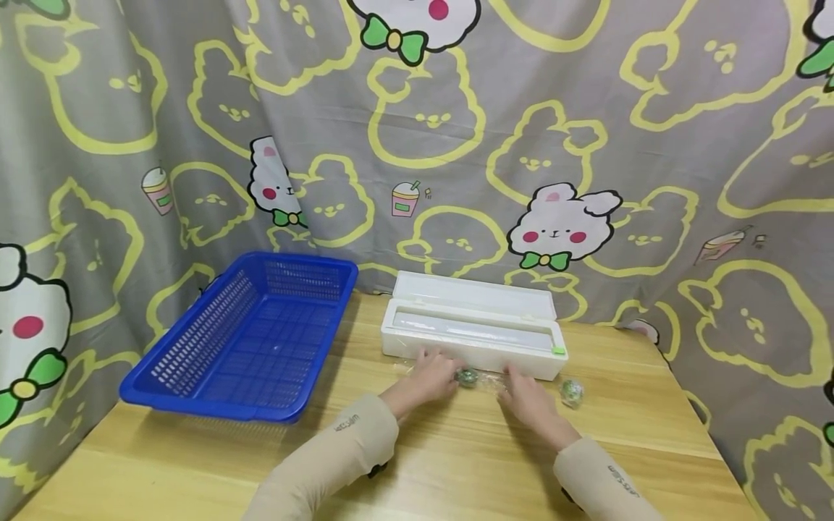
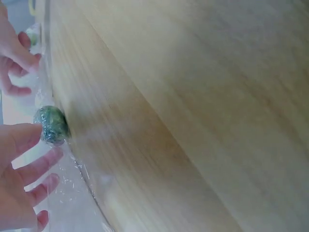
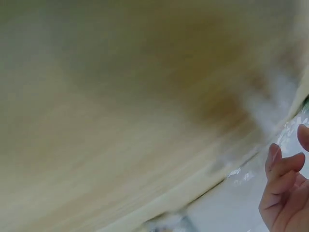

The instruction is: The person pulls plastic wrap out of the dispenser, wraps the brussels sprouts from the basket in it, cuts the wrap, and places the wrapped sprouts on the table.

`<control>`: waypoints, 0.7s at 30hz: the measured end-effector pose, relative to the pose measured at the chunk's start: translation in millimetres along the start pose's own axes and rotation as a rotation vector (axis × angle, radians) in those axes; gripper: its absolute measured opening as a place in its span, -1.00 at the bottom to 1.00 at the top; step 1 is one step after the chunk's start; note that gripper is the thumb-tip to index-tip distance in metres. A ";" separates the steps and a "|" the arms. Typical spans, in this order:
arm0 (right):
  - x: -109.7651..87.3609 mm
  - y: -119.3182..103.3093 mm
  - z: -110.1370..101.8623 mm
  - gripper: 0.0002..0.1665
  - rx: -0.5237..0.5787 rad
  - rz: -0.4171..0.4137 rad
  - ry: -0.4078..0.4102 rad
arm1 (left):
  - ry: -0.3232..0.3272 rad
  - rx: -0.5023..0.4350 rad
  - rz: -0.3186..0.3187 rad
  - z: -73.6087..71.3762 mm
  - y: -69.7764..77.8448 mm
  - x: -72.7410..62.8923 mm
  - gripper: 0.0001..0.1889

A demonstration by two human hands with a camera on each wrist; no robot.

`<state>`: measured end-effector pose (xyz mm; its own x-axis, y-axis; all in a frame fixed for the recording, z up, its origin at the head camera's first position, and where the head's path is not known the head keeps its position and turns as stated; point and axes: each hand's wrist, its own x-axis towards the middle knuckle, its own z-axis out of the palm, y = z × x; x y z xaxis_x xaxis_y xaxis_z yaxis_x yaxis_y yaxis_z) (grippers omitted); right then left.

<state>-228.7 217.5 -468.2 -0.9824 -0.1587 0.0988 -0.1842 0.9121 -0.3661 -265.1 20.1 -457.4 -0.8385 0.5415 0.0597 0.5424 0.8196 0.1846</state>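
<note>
A small dark-green round thing with a shiny clear-film surface lies at the front of the long white box, on a sheet of clear plastic film. My left hand is beside it, thumb tip right at its edge and the other fingers spread over the film. To its right, my right hand hovers close over the film's other end, fingers loosely bent. A second wrapped, green-and-white round thing sits right of that hand. The white box has its lid raised and a green tab at its right end.
A large blue plastic basket stands on the left of the wooden table. A patterned grey curtain hangs behind the table and along its sides. The white box stands near the table's back edge.
</note>
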 end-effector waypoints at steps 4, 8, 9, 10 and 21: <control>-4.7 8.8 -14.6 -0.51 0.073 0.037 -0.010 | -0.022 -0.014 -0.005 -0.1 -0.9 -0.3 -0.59; -5.8 15.7 -33.3 -0.49 0.125 0.013 0.067 | -0.053 -0.014 -0.018 -2.4 -0.9 -1.1 -0.59; -5.1 17.8 -38.2 -0.45 0.140 0.007 0.097 | -0.062 -0.015 -0.020 -3.2 -1.0 -1.7 -0.59; -4.4 20.3 -43.1 -0.41 0.150 0.005 0.137 | -0.071 -0.016 -0.022 -3.8 -1.1 -2.3 -0.58; -0.4 55.9 -70.2 0.21 0.201 0.236 0.064 | -0.185 -0.068 -0.005 -9.1 -6.9 -13.3 -0.47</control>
<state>-236.3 295.0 -423.7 -0.9959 0.0779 0.0450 0.0393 0.8269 -0.5610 -258.1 5.6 -450.6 -0.8142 0.5677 -0.1219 0.5283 0.8113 0.2503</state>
